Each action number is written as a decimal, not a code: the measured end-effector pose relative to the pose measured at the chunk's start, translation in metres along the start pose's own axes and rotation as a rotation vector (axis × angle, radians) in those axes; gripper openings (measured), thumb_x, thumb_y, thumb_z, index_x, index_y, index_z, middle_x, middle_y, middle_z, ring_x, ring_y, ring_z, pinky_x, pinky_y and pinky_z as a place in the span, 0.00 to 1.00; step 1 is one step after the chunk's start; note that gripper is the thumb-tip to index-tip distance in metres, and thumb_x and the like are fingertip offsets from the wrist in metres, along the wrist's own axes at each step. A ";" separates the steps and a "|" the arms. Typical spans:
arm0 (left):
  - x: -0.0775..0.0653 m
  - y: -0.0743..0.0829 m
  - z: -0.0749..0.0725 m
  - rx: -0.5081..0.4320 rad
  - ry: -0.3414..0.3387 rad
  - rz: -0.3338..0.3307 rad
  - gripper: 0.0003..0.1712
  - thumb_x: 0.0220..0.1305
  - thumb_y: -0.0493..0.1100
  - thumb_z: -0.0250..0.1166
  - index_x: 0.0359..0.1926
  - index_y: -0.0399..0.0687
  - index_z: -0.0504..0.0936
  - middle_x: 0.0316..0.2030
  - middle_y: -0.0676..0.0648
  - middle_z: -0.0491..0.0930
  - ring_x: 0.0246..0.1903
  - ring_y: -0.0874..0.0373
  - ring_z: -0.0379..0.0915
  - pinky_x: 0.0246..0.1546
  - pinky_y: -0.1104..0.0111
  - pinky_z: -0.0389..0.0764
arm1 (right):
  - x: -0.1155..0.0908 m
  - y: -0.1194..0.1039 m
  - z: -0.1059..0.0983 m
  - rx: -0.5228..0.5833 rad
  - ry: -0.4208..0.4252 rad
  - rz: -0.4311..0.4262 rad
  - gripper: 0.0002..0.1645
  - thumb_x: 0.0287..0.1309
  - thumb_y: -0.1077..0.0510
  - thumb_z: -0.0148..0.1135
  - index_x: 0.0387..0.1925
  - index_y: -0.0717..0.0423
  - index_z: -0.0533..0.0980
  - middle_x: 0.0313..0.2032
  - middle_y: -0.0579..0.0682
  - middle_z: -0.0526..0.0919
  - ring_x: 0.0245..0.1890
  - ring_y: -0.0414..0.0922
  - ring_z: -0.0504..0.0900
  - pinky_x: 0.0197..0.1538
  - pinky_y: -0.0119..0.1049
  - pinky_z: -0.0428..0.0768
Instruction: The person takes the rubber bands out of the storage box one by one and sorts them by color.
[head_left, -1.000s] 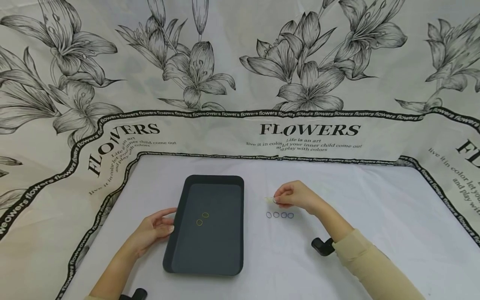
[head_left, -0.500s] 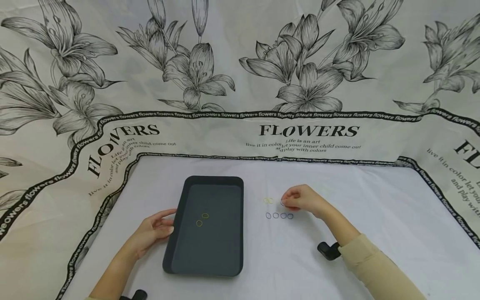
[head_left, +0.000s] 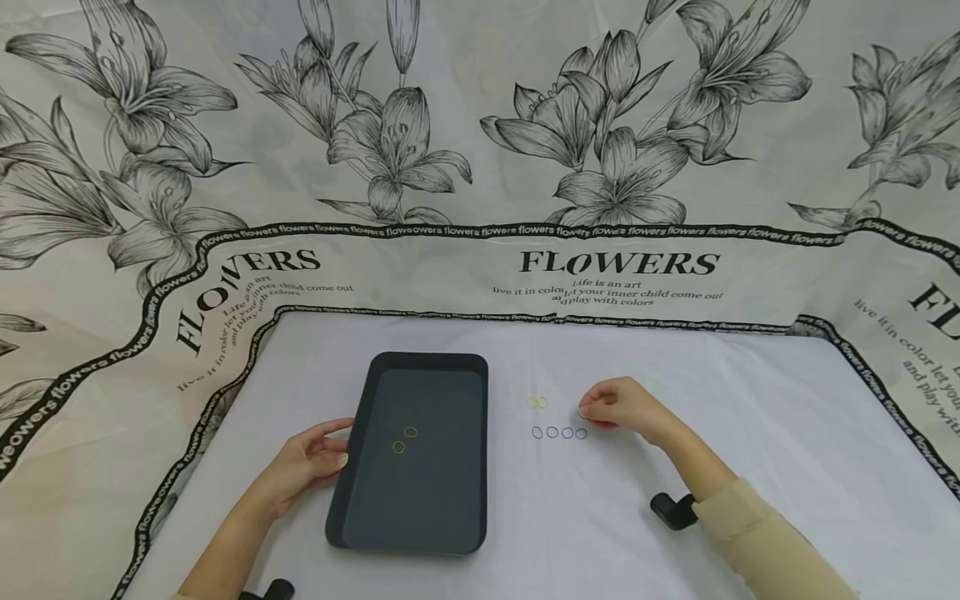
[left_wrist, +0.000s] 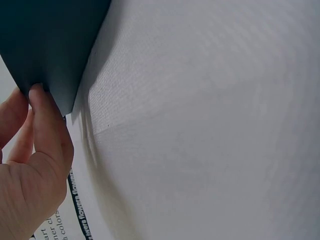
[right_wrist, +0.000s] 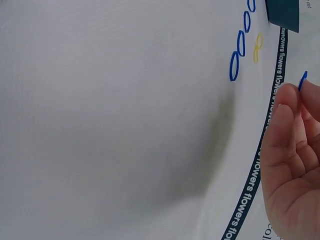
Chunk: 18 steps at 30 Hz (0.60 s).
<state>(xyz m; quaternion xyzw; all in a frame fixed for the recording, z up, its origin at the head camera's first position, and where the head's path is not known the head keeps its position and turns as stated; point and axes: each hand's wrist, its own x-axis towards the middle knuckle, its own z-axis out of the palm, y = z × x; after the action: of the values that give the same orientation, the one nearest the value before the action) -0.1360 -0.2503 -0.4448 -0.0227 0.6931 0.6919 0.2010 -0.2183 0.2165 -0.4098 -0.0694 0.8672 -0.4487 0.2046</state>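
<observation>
My left hand (head_left: 300, 462) holds the left side of a dark grey rectangular tray (head_left: 420, 508), thumb and fingers at its wall. Two yellow rubber bands (head_left: 411, 437) lie apart inside the tray. With thumb and fingertips my right hand (head_left: 624, 407) pinches a blue rubber band (right_wrist: 303, 80), mostly hidden by the fingers. To the left of this hand, two yellow rubber bands (head_left: 537, 402) lie side by side on the cloth. Several blue rubber bands (right_wrist: 233, 79) form a row nearer me.
A white cloth (head_left: 585, 517) covers the table. Behind it rises a flower-printed sheet (head_left: 450, 275) with black lettered borders. A black device (head_left: 673, 511) sits at my right wrist, and another black device (head_left: 273, 590) shows by the left forearm.
My right hand has moved right and slightly nearer me, away from the two yellow rubber bands on the cloth, with the blue rubber band in its fingertips. The left hand and tray stay put.
</observation>
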 end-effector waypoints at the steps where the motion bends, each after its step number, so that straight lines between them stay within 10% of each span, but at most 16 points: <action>1: 0.000 0.000 0.000 0.002 0.002 -0.001 0.37 0.58 0.28 0.60 0.67 0.31 0.55 0.40 0.47 0.76 0.34 0.64 0.76 0.34 0.71 0.78 | 0.000 0.002 -0.001 -0.002 0.001 0.004 0.10 0.56 0.61 0.63 0.35 0.66 0.78 0.24 0.50 0.80 0.25 0.42 0.74 0.31 0.36 0.75; 18: 0.000 0.001 0.001 0.017 0.016 -0.015 0.36 0.58 0.29 0.61 0.66 0.33 0.56 0.40 0.47 0.76 0.34 0.63 0.75 0.33 0.71 0.78 | -0.007 0.023 -0.003 -0.027 -0.012 -0.017 0.07 0.54 0.64 0.63 0.33 0.67 0.78 0.21 0.49 0.78 0.23 0.42 0.74 0.28 0.34 0.75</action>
<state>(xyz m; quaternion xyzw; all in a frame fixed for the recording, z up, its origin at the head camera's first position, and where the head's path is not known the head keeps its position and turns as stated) -0.1359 -0.2495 -0.4438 -0.0318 0.7005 0.6842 0.2006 -0.2114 0.2341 -0.4245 -0.0821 0.8712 -0.4383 0.2053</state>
